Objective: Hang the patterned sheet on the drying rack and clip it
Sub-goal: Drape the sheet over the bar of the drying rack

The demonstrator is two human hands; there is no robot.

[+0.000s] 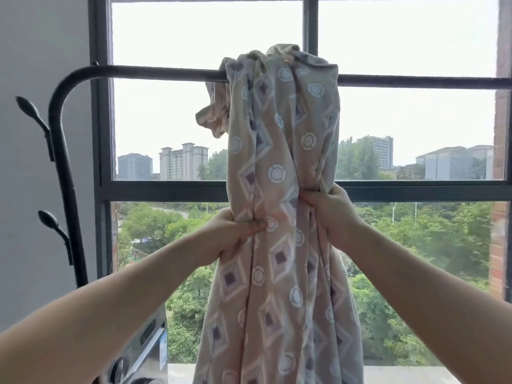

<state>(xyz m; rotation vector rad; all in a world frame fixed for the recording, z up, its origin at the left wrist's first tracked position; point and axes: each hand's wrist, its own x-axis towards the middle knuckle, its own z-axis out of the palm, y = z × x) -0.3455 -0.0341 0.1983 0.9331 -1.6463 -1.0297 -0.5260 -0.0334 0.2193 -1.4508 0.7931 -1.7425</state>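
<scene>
The patterned sheet [279, 167], beige with diamonds and white rings, hangs bunched over the black top bar of the drying rack [155, 71] and falls past the bottom of the view. My left hand [230, 231] grips a fold on the sheet's left edge at mid height. My right hand [329, 209] pinches a gathered fold on its right side, slightly higher. A small corner of cloth sticks out to the left below the bar. No clip is in view.
The rack's curved left post [62, 162] carries bud-shaped hooks [30, 109]. Behind stands a large dark-framed window [166, 189] with trees and buildings outside. A grey wall is at left, a brick edge at right, and a grey appliance [146, 350] sits low left.
</scene>
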